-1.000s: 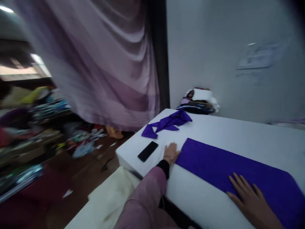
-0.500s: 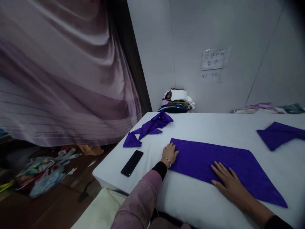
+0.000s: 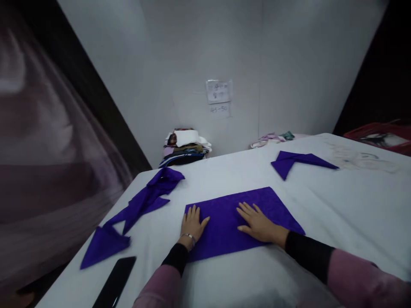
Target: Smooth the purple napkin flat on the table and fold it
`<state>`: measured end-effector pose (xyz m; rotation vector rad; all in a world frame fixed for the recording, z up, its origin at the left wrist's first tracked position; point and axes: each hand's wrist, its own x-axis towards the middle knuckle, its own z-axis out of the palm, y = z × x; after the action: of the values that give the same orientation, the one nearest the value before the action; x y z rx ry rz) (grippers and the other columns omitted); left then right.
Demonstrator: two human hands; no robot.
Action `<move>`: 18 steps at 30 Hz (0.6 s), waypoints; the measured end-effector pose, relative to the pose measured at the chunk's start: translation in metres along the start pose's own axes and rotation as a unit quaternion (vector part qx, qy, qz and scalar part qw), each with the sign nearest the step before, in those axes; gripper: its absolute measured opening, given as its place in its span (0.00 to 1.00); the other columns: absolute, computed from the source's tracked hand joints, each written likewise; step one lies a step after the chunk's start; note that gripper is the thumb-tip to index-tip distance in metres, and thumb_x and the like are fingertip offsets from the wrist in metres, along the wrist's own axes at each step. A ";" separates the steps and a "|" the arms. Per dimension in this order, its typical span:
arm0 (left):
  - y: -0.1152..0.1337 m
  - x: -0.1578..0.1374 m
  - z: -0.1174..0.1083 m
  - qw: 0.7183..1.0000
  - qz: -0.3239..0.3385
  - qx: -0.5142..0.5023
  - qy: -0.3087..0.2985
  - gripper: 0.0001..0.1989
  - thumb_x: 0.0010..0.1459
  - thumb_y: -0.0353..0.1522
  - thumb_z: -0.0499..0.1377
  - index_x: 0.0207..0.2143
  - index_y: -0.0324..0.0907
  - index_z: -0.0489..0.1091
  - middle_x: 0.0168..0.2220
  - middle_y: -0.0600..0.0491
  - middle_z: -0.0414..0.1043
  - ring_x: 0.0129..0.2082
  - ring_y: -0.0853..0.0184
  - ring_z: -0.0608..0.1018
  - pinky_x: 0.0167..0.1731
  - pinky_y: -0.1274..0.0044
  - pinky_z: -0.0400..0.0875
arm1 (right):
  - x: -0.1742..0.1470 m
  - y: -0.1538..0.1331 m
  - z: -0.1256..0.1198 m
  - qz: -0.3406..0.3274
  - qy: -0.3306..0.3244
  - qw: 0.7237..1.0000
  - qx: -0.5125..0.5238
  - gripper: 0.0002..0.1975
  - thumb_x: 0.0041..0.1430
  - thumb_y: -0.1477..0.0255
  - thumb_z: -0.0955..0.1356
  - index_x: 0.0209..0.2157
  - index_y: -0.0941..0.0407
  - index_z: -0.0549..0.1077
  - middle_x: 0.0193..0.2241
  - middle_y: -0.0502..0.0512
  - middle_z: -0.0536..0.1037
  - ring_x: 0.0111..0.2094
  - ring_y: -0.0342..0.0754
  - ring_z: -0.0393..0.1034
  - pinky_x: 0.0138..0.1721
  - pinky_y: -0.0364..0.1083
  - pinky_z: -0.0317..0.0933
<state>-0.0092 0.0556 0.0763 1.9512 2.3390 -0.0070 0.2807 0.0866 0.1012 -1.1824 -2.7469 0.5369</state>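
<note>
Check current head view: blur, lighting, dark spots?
Head view throughout: dim overall; curtain at left smeared; wall sign soft, upper writing hard to read; upper right corner near black; left hand and right hand fairly clear against purple cloth.

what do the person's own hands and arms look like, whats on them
Both hands, left and right, are bare, with no gloves. The left wrist wears a thin, silvery bracelet; none shows on the right. Both arms have snug black cuffs reaching past dusty pink-mauve sleeves.
</note>
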 end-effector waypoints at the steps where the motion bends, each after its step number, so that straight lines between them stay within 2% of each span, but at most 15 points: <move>1: -0.001 0.005 0.001 1.000 0.007 0.007 0.008 0.37 0.61 0.50 0.43 0.63 0.33 0.52 0.66 0.42 0.45 0.65 0.53 0.48 0.62 0.61 0.46 | 0.009 -0.003 -0.002 -0.002 -0.002 1.000 0.005 0.40 0.60 0.47 0.53 0.65 0.58 0.49 0.65 0.63 0.45 0.65 0.57 0.35 0.62 0.61 0.32; 6: -0.011 0.021 0.013 0.999 -0.005 0.020 0.031 0.37 0.61 0.49 0.44 0.63 0.31 0.52 0.65 0.41 0.47 0.65 0.53 0.50 0.61 0.61 0.48 | 0.040 0.009 0.006 0.010 -0.003 1.000 0.014 0.41 0.61 0.47 0.53 0.65 0.62 0.48 0.65 0.66 0.45 0.65 0.58 0.34 0.62 0.60 0.30; 12: -0.022 0.025 0.026 0.998 0.004 0.017 0.063 0.37 0.60 0.49 0.44 0.62 0.31 0.52 0.65 0.42 0.49 0.65 0.53 0.50 0.61 0.61 0.49 | 0.042 0.069 0.012 0.039 0.034 0.998 -0.023 0.42 0.60 0.45 0.50 0.64 0.60 0.51 0.65 0.64 0.47 0.65 0.56 0.37 0.62 0.59 0.31; 14: -0.022 0.024 0.027 0.998 0.004 0.021 0.066 0.37 0.60 0.49 0.44 0.62 0.31 0.52 0.65 0.42 0.49 0.65 0.53 0.50 0.61 0.61 0.49 | 0.037 0.094 0.006 0.072 0.051 0.995 -0.042 0.41 0.60 0.45 0.49 0.64 0.59 0.52 0.65 0.63 0.48 0.65 0.55 0.38 0.62 0.59 0.32; 18: -0.021 0.023 0.027 0.997 0.003 0.022 0.069 0.37 0.60 0.50 0.43 0.62 0.31 0.53 0.64 0.42 0.50 0.65 0.53 0.51 0.61 0.61 0.49 | 0.024 0.141 -0.014 0.180 0.057 0.979 -0.074 0.39 0.61 0.46 0.48 0.64 0.57 0.52 0.65 0.60 0.49 0.65 0.54 0.39 0.62 0.59 0.33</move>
<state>-0.0316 0.0731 0.0460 2.0420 2.4374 0.0807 0.3635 0.1973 0.0621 -1.7041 -2.5234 0.2837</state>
